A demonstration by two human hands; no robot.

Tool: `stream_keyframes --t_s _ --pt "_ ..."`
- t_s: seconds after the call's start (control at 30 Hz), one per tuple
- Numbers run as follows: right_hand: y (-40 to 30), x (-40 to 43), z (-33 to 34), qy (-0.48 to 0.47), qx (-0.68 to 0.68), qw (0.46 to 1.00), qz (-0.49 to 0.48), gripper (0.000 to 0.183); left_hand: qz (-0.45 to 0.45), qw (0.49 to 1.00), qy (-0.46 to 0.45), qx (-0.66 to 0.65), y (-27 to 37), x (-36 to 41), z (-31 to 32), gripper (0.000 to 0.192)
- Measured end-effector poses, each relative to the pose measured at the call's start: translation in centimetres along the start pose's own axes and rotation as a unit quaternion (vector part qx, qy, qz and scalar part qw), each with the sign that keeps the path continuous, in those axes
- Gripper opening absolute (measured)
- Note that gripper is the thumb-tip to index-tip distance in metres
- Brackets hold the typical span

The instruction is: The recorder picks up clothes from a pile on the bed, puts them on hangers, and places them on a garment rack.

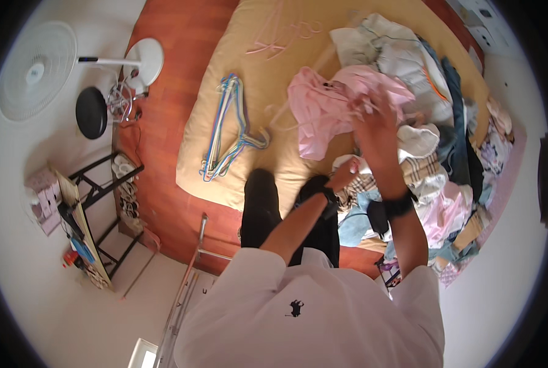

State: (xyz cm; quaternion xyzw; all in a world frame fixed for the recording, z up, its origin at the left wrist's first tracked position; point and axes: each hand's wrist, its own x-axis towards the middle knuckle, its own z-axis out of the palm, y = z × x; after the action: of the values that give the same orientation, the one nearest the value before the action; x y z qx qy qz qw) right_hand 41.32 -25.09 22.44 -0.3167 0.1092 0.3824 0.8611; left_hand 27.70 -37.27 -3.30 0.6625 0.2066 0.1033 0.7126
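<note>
A pink garment (317, 103) lies bunched on the yellow-covered bed (274, 161), with a pale pink hanger (280, 122) against its left side. My right hand (372, 110) is blurred over the garment's right part, and its fingers' grip is unclear. Nearer to me, my left hand (345, 175) is beside a checked cloth (365, 185) at the pile's near edge; whether it holds anything is unclear. A bundle of coloured hangers (223, 133) rests on the bed to the left. Several pink hangers (283, 30) lie farther back.
Piled clothes (423, 161) cover the bed's right side, with pale garments (393, 48) at the back. To the left stand a white fan (37, 73), a round black stool (91, 112) and a shelf table (87, 230). A metal rack (200, 244) stands near my left side.
</note>
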Motion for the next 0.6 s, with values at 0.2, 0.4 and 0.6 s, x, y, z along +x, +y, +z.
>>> stream_keyframes --t_s 0.2,0.4,0.6 --pt "25.2 9.1 -3.9 -0.017 0.078 0.979 0.19 0.022 -0.034 0.966 -0.046 -0.253 -3.2 -4.8 3.1 0.036" --pt "35.3 7.5 -9.6 0.038 0.099 0.971 0.213 0.021 -0.043 0.989 -0.134 0.05 2.6 -5.2 -1.7 0.05" --pt "39.9 3.6 -11.2 0.202 0.055 0.932 0.296 0.015 -0.032 0.99 -0.105 0.089 2.6 -5.8 -3.2 0.051"
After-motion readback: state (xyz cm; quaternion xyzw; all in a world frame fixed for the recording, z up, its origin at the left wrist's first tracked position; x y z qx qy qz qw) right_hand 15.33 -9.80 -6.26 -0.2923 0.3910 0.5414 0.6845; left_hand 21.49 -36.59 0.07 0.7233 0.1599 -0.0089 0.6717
